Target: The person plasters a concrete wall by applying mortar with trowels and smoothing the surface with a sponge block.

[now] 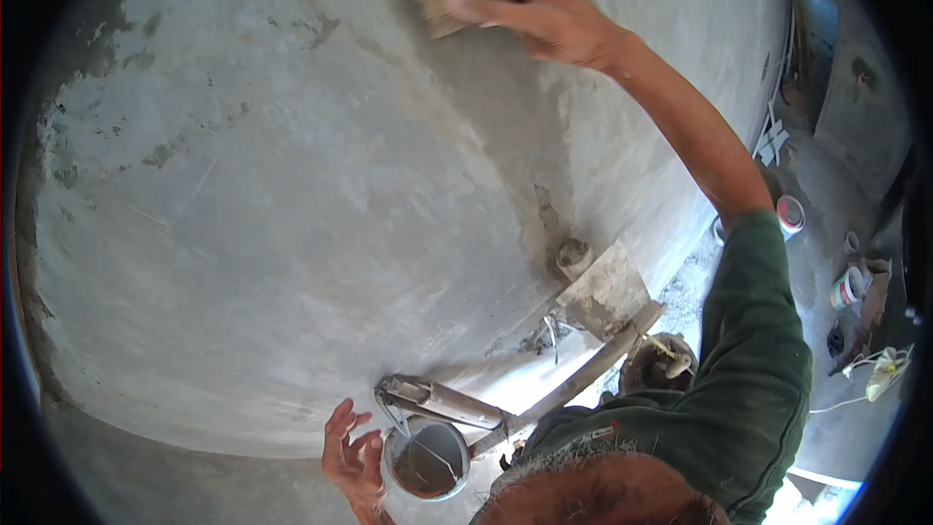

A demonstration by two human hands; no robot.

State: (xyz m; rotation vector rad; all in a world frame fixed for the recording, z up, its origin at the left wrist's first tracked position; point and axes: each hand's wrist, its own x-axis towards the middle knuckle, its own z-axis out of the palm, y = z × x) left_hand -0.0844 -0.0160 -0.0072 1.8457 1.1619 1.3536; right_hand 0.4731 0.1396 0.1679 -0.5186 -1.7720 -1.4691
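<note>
At the top, my right hand (539,5) grips a tan rectangular block (434,17) against the grey plastered wall (321,204). The block is slightly blurred, and I cannot tell whether it is a sponge or a float. A darker, damp-looking band of plaster runs down from beneath it. At the lower left, my left hand (355,452) is raised with its fingers loosely bent and apart, holding nothing. Just right of that hand stands a bucket (428,457) with a wire handle and grey-brown contents.
A pipe stub (574,258) juts from the wall beside a flat square board (607,290). A long wooden bar (583,376) slants below. Another bucket (659,360) stands near my green sleeve. Paint tubs (847,288) and debris lie on the floor at right.
</note>
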